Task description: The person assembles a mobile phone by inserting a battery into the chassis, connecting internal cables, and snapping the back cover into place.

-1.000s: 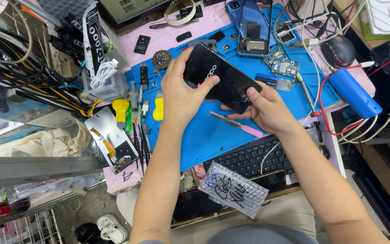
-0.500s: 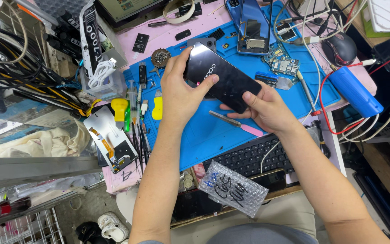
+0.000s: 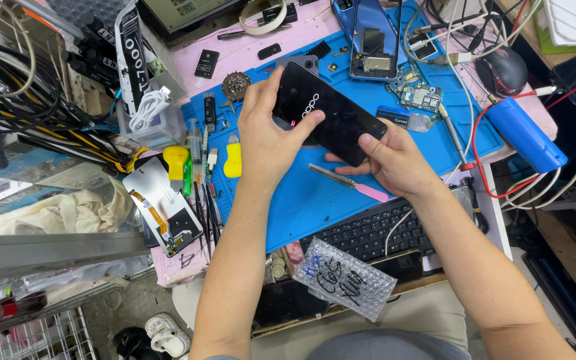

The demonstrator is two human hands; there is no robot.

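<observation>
Above a blue work mat point(image 3: 315, 200) on a crowded repair bench, a person holds a black smartphone point(image 3: 328, 120) in both hands. The left hand point(image 3: 268, 140) clasps the phone's end at 9 o'clock, thumb laid across the dark glass, fingers curled behind. The right hand point(image 3: 395, 163) pinches the opposite corner at 4 o'clock, thumb on top. The phone is tilted and raised clear of the mat. Just below it, at 6 o'clock, lies a pink-handled pry tool point(image 3: 351, 185). A black keyboard point(image 3: 368, 233) sits farther down, and an opened blue phone point(image 3: 371, 40) rests at 12 o'clock.
</observation>
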